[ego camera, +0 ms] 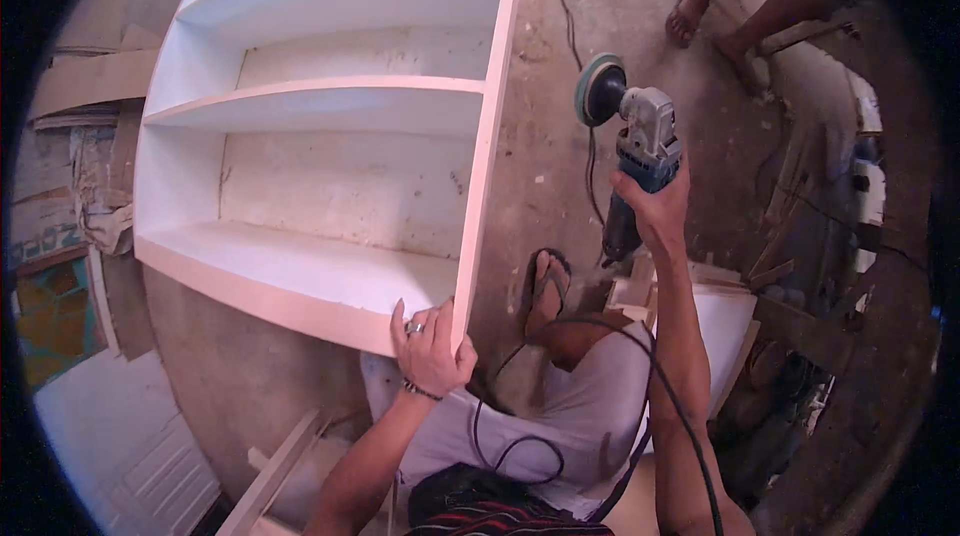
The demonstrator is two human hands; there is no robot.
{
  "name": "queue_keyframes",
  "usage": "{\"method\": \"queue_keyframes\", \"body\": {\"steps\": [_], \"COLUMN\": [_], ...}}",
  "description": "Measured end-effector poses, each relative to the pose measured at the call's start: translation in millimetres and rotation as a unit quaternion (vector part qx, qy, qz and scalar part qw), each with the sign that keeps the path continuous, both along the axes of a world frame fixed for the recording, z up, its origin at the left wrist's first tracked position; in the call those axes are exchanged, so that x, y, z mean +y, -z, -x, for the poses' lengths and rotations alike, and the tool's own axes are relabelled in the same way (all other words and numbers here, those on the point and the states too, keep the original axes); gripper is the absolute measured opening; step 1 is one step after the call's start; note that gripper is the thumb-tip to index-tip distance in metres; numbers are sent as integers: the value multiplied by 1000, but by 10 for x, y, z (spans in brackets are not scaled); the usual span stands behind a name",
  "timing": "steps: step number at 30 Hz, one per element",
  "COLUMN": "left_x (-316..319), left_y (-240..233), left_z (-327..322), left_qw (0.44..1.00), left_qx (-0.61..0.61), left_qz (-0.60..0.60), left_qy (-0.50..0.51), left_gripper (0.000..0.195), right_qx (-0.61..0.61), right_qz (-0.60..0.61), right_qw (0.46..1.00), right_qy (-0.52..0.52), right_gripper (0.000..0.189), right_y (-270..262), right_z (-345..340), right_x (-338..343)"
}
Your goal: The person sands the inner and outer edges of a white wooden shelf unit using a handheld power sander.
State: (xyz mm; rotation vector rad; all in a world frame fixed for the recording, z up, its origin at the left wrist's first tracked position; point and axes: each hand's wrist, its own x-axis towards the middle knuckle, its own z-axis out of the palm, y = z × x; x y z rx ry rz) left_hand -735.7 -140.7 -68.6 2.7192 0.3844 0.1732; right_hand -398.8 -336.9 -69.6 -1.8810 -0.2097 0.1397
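My right hand [660, 198] grips the body of an angle grinder [646, 153], held up over the floor beside the cabinet. A round sanding disc on a backing pad [600, 90] sits at the tool's far end. With its fingers on the near right corner, my left hand [433, 348] holds the frame of a wooden shelf cabinet [337, 318]. The cabinet has white inner faces, bare pale edges and several compartments. A black power cord [675, 386] runs over my lap and along my right arm.
Another person's legs [712, 3] stand on the concrete floor at upper right. A cord [568, 11] lies across the floor beside the cabinet. Boards and wood offcuts [720, 296] lie right of me. A white panel [127, 423] and a wooden frame [277, 468] are at lower left.
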Motion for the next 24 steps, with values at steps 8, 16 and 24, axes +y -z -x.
{"method": "queue_keyframes", "body": {"steps": [8,16,24], "left_x": [100,91,187], "left_y": [211,152,253], "left_z": [-61,17,-27], "left_qw": [997,998,998], "left_qx": [-79,-67,-11], "left_qz": [-13,12,-5], "left_qy": [-3,17,68], "left_gripper": [60,63,79], "right_qx": [-86,-165,-195], "right_qz": [-50,-29,-38], "right_qw": [994,985,978], "right_qy": [-37,-28,-69], "right_gripper": [80,77,81], "right_y": [-270,-883,-1018], "right_z": [298,1104,1206], "right_x": [-17,-381,-734]}}
